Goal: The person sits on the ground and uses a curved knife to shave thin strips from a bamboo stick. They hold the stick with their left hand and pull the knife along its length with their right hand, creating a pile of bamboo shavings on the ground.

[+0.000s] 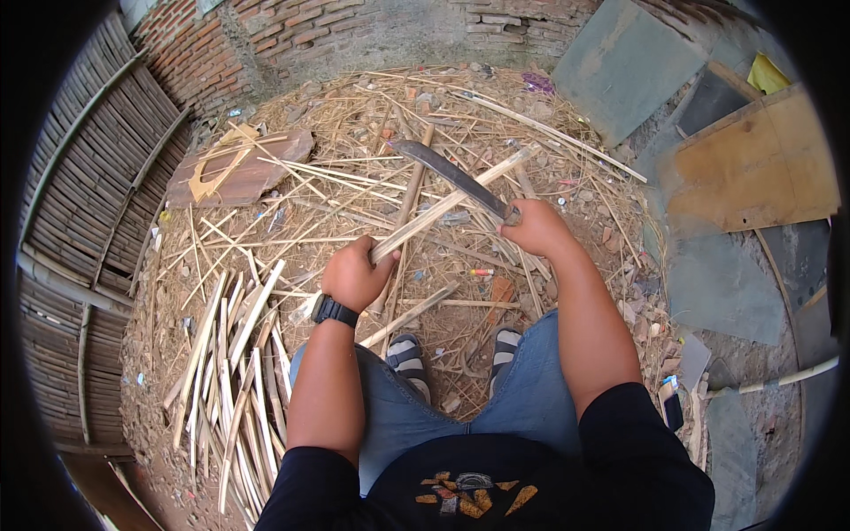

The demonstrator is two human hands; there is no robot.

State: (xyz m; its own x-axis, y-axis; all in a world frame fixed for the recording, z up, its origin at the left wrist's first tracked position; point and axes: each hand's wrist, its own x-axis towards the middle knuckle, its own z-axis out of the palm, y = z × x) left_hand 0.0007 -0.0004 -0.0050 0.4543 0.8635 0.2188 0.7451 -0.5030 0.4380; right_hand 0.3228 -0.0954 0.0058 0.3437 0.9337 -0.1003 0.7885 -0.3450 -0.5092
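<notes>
My left hand [352, 273], with a dark watch on its wrist, is closed around the near end of a pale split bamboo strip [423, 221]. The strip slants up and away to the right. In my right hand [540, 228] is the handle of a machete [440, 166], mostly hidden by the fingers. Its dark, slightly curved blade points up to the left and crosses the strip beyond its middle. Whether blade and strip touch, I cannot tell. Below them, a short pale piece of bamboo or wood [412, 314] lies slanted near my sandalled feet.
A pile of split strips [232, 385] lies left of my legs. Thin sticks and shavings litter the dirt. A brown board [266, 168] lies at far left, by a bamboo wall [84, 168]. Grey sheets [624, 66] and a tan panel [753, 164] stand right; a brick wall [310, 35] rises behind.
</notes>
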